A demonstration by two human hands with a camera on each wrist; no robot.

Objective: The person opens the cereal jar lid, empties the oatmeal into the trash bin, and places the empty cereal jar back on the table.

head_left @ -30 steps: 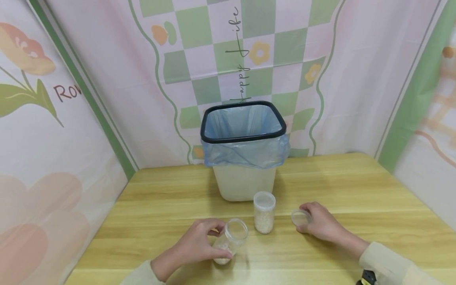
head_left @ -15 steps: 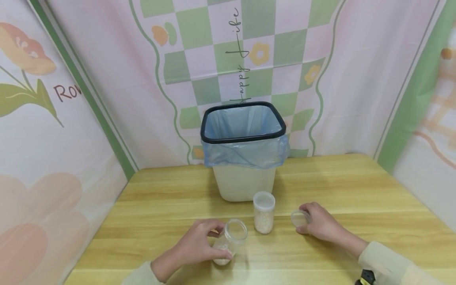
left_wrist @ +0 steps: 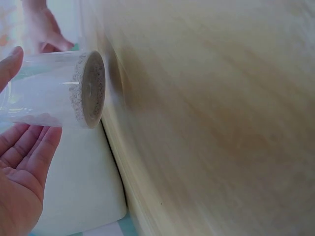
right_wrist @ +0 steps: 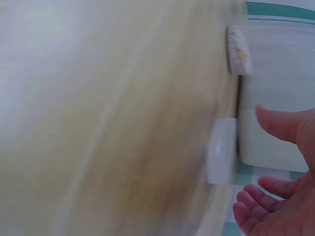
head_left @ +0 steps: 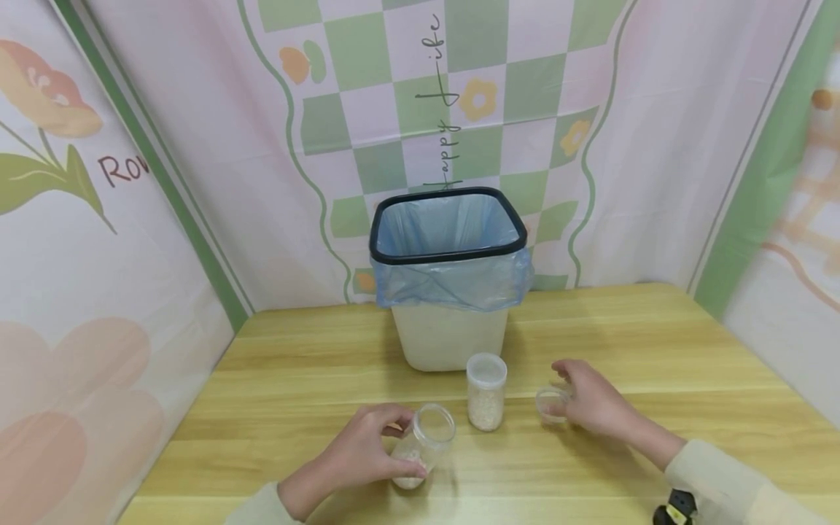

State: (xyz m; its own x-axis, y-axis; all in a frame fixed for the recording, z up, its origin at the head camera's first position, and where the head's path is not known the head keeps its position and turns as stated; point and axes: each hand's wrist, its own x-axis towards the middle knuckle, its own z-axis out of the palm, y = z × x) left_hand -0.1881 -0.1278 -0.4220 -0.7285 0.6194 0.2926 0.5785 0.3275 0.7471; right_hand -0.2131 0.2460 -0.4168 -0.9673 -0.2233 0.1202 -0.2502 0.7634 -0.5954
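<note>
My left hand [head_left: 354, 448] grips a clear plastic jar [head_left: 434, 442] between thumb and fingers. The jar is uncapped and leans to the right, with pale, grain-like bits low inside; in the left wrist view its base [left_wrist: 92, 89] faces the camera. My right hand [head_left: 597, 399] has its thumb and fingers spread, holding nothing. Just in front of it a clear round lid [head_left: 548, 415] lies on the table; the right wrist view shows the lid [right_wrist: 222, 151] apart from the fingers. Between the hands stands a second, lidded jar [head_left: 487, 405] of similar grains.
Behind the jars stands a pale bin [head_left: 449, 339] with a black rim and a blue bag liner [head_left: 453, 284]. The wooden table [head_left: 295, 364] ends at patterned cloth [head_left: 367, 87] at the back and sides. A black wrist device [head_left: 676, 508] sits by the right sleeve.
My right hand has let go of the lid, its fingers opening and lifting slightly away. The left hand and its jar have stayed in place.
</note>
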